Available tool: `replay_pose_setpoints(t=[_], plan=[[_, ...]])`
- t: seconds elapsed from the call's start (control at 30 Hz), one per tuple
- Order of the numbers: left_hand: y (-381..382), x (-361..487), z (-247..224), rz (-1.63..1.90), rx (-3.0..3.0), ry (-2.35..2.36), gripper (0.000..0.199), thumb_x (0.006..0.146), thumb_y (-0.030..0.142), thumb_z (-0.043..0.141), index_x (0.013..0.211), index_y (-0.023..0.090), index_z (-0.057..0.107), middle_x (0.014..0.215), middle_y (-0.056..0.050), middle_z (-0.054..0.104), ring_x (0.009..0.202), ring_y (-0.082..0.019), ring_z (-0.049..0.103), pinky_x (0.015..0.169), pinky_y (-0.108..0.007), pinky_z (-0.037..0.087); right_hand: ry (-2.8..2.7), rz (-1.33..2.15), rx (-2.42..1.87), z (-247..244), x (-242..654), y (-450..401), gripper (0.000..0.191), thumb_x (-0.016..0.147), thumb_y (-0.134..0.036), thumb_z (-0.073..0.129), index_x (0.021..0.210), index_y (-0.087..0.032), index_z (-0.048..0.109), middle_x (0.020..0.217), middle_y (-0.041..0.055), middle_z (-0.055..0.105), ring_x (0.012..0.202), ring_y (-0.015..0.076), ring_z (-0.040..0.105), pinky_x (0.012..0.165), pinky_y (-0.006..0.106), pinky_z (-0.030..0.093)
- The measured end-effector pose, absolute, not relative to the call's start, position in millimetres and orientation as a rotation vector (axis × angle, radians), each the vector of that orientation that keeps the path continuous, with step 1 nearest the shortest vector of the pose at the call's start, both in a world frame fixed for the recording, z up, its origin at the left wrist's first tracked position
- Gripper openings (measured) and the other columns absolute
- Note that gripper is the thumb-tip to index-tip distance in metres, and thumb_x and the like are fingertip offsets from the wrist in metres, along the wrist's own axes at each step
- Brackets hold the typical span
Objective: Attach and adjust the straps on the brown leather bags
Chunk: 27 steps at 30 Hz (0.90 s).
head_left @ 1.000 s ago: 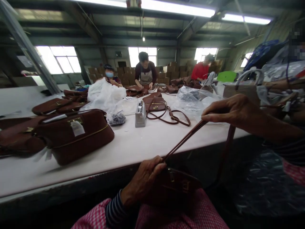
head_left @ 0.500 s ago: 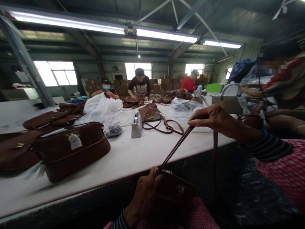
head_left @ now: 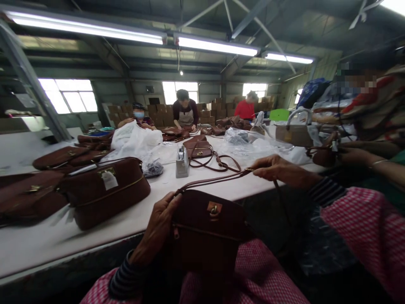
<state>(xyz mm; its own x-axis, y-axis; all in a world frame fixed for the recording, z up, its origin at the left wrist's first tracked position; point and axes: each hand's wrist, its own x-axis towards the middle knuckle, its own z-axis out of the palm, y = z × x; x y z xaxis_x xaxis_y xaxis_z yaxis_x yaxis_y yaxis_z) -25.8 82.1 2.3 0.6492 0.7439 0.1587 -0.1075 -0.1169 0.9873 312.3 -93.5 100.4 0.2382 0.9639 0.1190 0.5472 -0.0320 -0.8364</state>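
A dark brown leather handbag (head_left: 202, 236) rests above my lap, its gold clasp and a zipper pull facing me. My left hand (head_left: 158, 226) grips the bag's upper left corner, where the strap leaves it. The strap (head_left: 211, 178) runs doubled from that corner to my right hand (head_left: 280, 171), which pinches it near a small metal buckle. Beyond my right hand a length of strap hangs down below the table edge. The bag's underside is lost in shadow.
Brown handbags (head_left: 107, 194) lie at the left of the white table (head_left: 164, 198). A grey tape dispenser (head_left: 182, 162), a smaller brown bag (head_left: 198, 147) and plastic wrapping (head_left: 137, 141) are farther back. Several co-workers sit or stand around; one at the right handles a brown bag (head_left: 325, 156).
The handbag has come up and turned its front to view. My left hand has risen leftward with it. My right hand is slightly lower, and the strap lies flatter.
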Motion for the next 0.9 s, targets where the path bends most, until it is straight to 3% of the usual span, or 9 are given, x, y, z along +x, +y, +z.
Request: replay_pose_setpoints(t=[0.17,0.3,0.4,0.5,0.67,0.8,0.9], plan=[[88.5,-42.5,11.4,1.016,1.236,0.665,0.057,0.081,0.054,0.08,0.124,0.018,0.072,0.103,-0.006,0.081,0.084,-0.023,0.076,0.072,-0.031,0.062,-1.267,0.833,-1.441,35.6,265.3,-88.9,0.043,0.079,-0.048,0.083,0.104,-0.013,0.08,0.067,-0.0018,0.056,0.057,0.0078,0.036,0.052,0.024,0.021],[89.0,-47.8,7.9,1.105,1.083,0.757,0.047,0.08,0.046,0.081,0.116,0.016,0.075,0.099,-0.006,0.083,0.081,-0.022,0.078,0.069,-0.028,0.064,-1.156,0.889,-1.293,4.6,230.2,-80.3,0.041,0.081,-0.05,0.081,0.098,-0.013,0.081,0.066,-0.001,0.057,0.057,0.0082,0.037,0.052,0.024,0.021],[91.9,-54.7,4.6,1.091,1.07,0.807,0.038,0.084,0.037,0.078,0.114,0.015,0.075,0.095,-0.006,0.083,0.082,-0.023,0.079,0.068,-0.028,0.065,-1.146,0.848,-1.284,4.8,225.8,-77.2,0.038,0.082,-0.049,0.081,0.094,-0.013,0.081,0.068,0.0009,0.06,0.06,0.01,0.041,0.053,0.024,0.026],[95.4,-62.2,3.8,1.02,1.133,0.786,0.041,0.083,0.038,0.08,0.117,0.016,0.075,0.098,-0.006,0.084,0.086,-0.025,0.08,0.069,-0.03,0.066,-1.159,0.749,-1.326,19.2,239.2,-75.7,0.036,0.078,-0.044,0.086,0.095,-0.014,0.08,0.074,0.0014,0.063,0.061,0.0106,0.044,0.053,0.024,0.028],[96.9,-62.5,5.0,0.969,1.138,0.733,0.056,0.078,0.045,0.085,0.124,0.017,0.073,0.104,-0.008,0.083,0.091,-0.029,0.08,0.072,-0.033,0.067,-1.141,0.674,-1.365,25.4,251.6,-69.2,0.035,0.081,-0.047,0.083,0.091,-0.013,0.081,0.058,-0.0049,0.047,0.054,0.0075,0.031,0.05,0.025,0.017],[102.2,-52.8,-2.2,1.011,1.074,0.731,0.049,0.083,0.043,0.08,0.123,0.016,0.073,0.104,-0.007,0.083,0.09,-0.025,0.08,0.074,-0.031,0.067,-1.113,0.891,-1.321,0.8,233.5,-64.4,0.042,0.081,-0.055,0.082,0.087,-0.013,0.08,0.071,0.0023,0.065,0.061,0.0118,0.048,0.055,0.025,0.032],[110.2,-47.1,-9.9,1.014,1.021,0.75,0.04,0.087,0.035,0.077,0.121,0.014,0.073,0.102,-0.008,0.083,0.086,-0.023,0.08,0.074,-0.029,0.066,-1.055,0.876,-1.291,-13.6,226.8,-62.1,0.04,0.082,-0.054,0.081,0.092,-0.016,0.081,0.078,0.0036,0.069,0.066,0.0143,0.054,0.06,0.027,0.038]])
